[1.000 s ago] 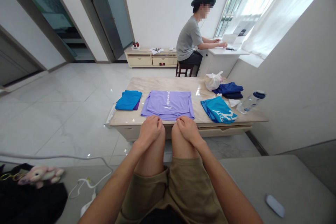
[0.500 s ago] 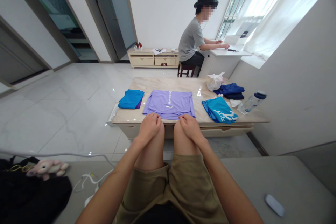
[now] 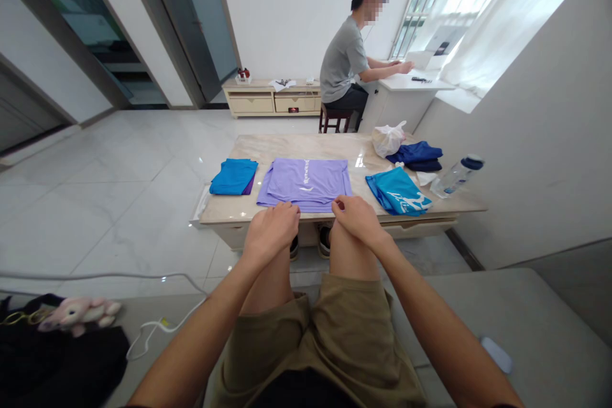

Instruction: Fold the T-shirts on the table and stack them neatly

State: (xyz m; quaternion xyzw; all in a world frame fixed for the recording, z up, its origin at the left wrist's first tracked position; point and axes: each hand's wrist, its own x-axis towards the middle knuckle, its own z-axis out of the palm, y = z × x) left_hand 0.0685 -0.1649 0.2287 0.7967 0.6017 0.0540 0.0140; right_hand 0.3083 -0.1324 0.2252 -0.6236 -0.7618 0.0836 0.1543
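One marble-patterned tabletop [image 3: 306, 145] carries the cloth in front of you, and its gloss suggests that thin fabric slides easily there, so keep your moves low and slow. The lavender garment [image 3: 329, 180] lies nearly flat at its middle, printed side up, its near edge close to the tabletop's front edge and lower layers showing around the sides. To work it well, take both near corners evenly and keep the layers together, or they are likely to skew. Mind the teal folded cloth [image 3: 396, 194] to its right and the blue folded cloth [image 3: 234, 177] to its left; both lie apart from it. Your left hand [image 3: 273, 226] and right hand [image 3: 358, 218] each sit over a knee, right before the garment's near edge. Their fingers [image 3: 287, 210] look loosely curled; whether they are closed, or touch the cloth, cannot be told, so feel for contact before you pull.

Against half a second ago, the garment and folded cloths keep their places. Your knees [image 3: 354, 252] stand wider apart, and shoes [image 3: 324, 241] now show between them. Your hands are farther apart too, and your right forearm now partly covers the small pale device [image 3: 501, 354].
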